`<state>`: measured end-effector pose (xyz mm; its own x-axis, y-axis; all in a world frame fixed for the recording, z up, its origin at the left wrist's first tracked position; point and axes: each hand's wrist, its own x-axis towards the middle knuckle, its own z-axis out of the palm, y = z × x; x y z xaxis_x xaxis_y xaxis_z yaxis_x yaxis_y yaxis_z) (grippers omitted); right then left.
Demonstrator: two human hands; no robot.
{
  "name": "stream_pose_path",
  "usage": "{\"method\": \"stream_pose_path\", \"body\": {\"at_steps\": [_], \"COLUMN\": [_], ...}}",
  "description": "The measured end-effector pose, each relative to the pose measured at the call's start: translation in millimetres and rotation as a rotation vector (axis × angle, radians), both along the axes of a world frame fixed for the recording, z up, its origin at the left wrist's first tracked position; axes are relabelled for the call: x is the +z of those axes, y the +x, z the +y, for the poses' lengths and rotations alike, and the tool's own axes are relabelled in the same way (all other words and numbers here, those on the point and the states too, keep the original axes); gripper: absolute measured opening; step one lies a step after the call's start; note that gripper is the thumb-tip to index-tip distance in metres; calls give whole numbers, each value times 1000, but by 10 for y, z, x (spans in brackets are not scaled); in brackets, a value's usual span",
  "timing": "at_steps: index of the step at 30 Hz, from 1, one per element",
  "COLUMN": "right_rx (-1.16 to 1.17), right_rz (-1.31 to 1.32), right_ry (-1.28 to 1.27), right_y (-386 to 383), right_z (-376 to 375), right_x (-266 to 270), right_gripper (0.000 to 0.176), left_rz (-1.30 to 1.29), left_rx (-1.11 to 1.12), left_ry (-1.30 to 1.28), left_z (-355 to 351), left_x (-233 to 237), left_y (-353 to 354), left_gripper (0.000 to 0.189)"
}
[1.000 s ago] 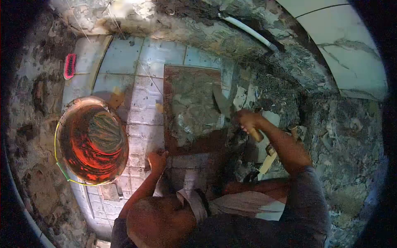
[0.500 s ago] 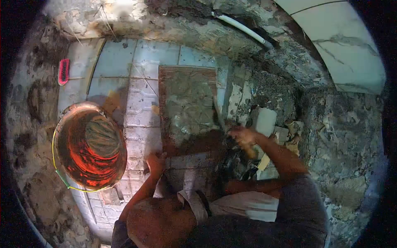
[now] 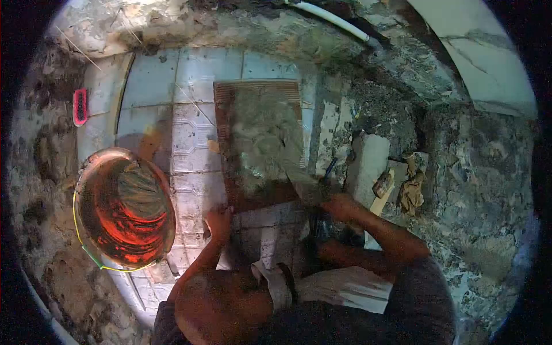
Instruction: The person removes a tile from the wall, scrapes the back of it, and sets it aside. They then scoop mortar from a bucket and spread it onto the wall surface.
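Observation:
A brown-backed tile (image 3: 223, 138) lies face down, its ribbed back mostly covered with grey mortar (image 3: 261, 126). My left hand (image 3: 217, 225) is closed at the tile's lower left corner, its fingers at the edge. On the other side, my right hand (image 3: 343, 208) is wrapped round the handle of a trowel (image 3: 300, 181). The trowel's blade reaches over the lower right of the tile and touches the mortar. My right fingers are partly in shadow.
Left of the tile stands a bucket (image 3: 92, 178) with grey mortar inside. A pink brush (image 3: 80, 107) lies beyond it on the tiled floor (image 3: 192, 138). At right are a pale block (image 3: 368, 161) and rubble (image 3: 411, 192). A white pipe (image 3: 333, 20) runs along the rough wall.
The trowel and my right hand have moved from the tile's right edge inward and down, with the blade now over the mortar. My left hand stays at the tile's corner. The view has shifted slightly.

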<state>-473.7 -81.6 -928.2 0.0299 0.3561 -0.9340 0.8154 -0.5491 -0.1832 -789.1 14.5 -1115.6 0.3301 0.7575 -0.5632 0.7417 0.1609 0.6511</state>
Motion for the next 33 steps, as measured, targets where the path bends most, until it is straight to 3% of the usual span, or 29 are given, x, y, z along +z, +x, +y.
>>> {"method": "stream_pose_path", "body": {"at_steps": [3,6,8,9,13,15,16,18,21,22,24,25,27,28,30,31,33], "right_rx": [194,149,197,235,131,595,605,175,277,283,918,920,296,302,627,631,-212], "right_rz": [-11,-107,-15,75,-7,-10,-2,-154,-21,-27,218,224,22,16,178,182,86], "right_ry": [195,88,169,260,213,-48,-54,120,-102,-99,265,261,94,101,191,186,-65], "right_y": [250,174,45,-47,-185,-67,-72,-67,-283,-218,-71,-120,-267,-186,-9,13,-11], "right_z": [-646,-428,-583,-532,-281,-214,-201,-127,144,-117,-761,-666,-171,-127,-71,35,497], "right_x": [-472,-653,-828,-825,-200,-126,-76,-19,-355,-690,-1482,-1250,-446,-392,-257,-227,-166], "right_gripper": [28,28,29,30,32,33,33,31,29,29,29,29,29,29,30,30,31], "left_rz": [-197,19,-6,-31,117,44,51,84,49,44,96,100,71,66,-48,-46,13], "left_rx": [190,129,113,88,-20,7,17,61,97,103,105,108,69,75,156,161,152], "left_ry": [12,-106,-4,109,69,90,82,-33,-42,-38,277,270,100,108,59,54,-13], "left_z": [-87,16,-112,-95,-90,-63,-82,-30,-4,-28,-89,-111,-37,2,-18,-48,-42], "left_x": [-23,158,-123,-171,-96,-31,-9,17,119,110,63,78,114,157,250,235,143], "left_y": [-19,63,-19,-36,-12,6,-1,32,59,75,66,47,73,83,67,54,62], "left_gripper": [29,29,30,30,31,31,31,29,27,27,25,25,25,25,27,27,28]}}
